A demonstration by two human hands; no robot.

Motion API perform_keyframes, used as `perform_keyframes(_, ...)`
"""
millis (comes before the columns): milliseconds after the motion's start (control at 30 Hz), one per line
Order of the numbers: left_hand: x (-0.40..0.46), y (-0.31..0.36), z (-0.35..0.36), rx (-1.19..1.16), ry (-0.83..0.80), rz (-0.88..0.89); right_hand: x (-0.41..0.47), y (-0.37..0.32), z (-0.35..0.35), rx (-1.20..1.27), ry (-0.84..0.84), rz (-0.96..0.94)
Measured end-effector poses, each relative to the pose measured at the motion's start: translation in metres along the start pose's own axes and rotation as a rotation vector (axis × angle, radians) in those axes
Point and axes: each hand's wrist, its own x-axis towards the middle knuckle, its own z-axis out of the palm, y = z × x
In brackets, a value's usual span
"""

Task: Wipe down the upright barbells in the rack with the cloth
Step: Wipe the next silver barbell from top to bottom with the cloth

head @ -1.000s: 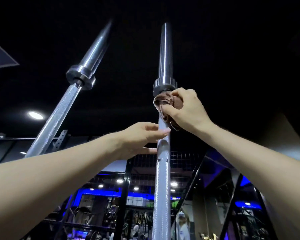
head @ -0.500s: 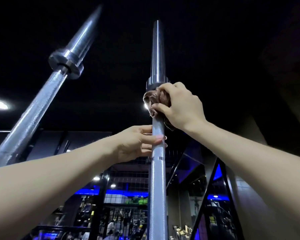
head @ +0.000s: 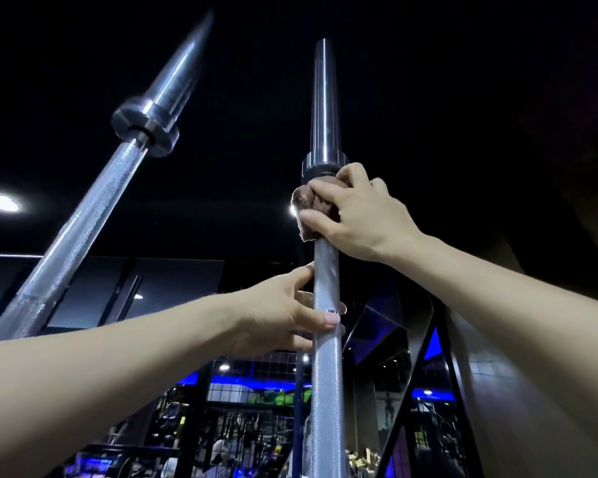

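We lose the centre barbell (head: 326, 391) at the bottom edge; behind it, the left hand (head: 283, 315) hides its fingertips; the cloth (head: 308, 208) covers its shaft.

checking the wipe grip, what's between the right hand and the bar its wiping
In the head view, a bunched brown cloth lies between the right hand and the centre barbell, just under its collar.

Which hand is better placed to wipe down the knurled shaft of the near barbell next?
Probably the right hand: it grips the cloth around the barbell under the collar. The left hand only steadies the shaft.
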Motion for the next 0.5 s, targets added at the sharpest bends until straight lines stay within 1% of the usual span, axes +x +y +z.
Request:
perform_keyframes(67,-0.001,-0.001,0.0,0.017,0.011,-0.004,-0.009,-0.002,0.003,0.027,-0.012,-0.056)
perform_keyframes(133,-0.002,0.0,-0.001,0.034,0.019,-0.009,-0.018,-0.004,0.008,-0.013,0.002,-0.13)
perform_keyframes(167,-0.002,0.0,-0.001,0.038,0.025,-0.012,-0.017,-0.004,0.01,-0.028,0.011,-0.138)
perform_keyframes(333,0.0,-0.004,-0.002,0.033,0.037,-0.012,0.041,-0.009,0.015,-0.068,0.077,0.006)
perform_keyframes(400,0.002,-0.006,-0.004,0.037,0.031,0.002,0.05,-0.009,0.024,-0.079,0.127,0.002)
perform_keyframes(500,0.004,-0.01,-0.006,0.045,0.025,0.012,0.028,-0.002,0.031,-0.04,0.145,-0.032)
